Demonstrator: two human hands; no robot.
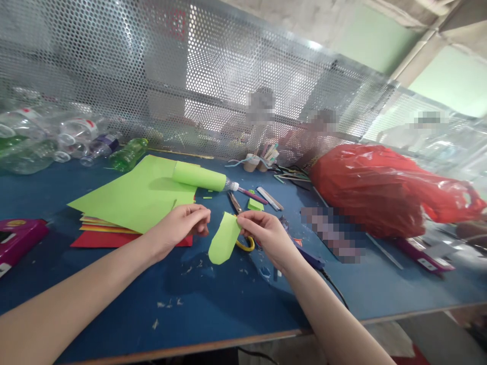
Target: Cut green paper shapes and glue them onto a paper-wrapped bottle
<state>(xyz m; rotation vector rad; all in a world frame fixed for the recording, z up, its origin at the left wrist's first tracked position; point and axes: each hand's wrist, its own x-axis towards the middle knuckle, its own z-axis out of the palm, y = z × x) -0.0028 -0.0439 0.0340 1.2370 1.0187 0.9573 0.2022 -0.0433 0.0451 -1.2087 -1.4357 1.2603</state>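
Observation:
My right hand [264, 235] pinches a light green paper cutout [225, 239] with rounded ends by its upper right edge. Left of it, my left hand [190, 221] hovers with curled fingers, apart from the cutout, and nothing shows between them. Yellow-handled scissors [249, 245] lie on the table behind the cutout, partly hidden by it and my right hand. Behind my left hand is a stack topped with green paper sheets [140, 190]. A clear bottle wrapped in green paper [200, 176] lies across the stack's far corner.
Plastic bottles [129, 154] lie at the back left, before a perforated metal screen [216, 86]. A red plastic bag [365, 185] fills the right side. A purple box [21, 243] sits at the left edge. Pens [253, 196], green scraps [255, 205] and a dark blue corded tool [310, 257] lie near my right hand.

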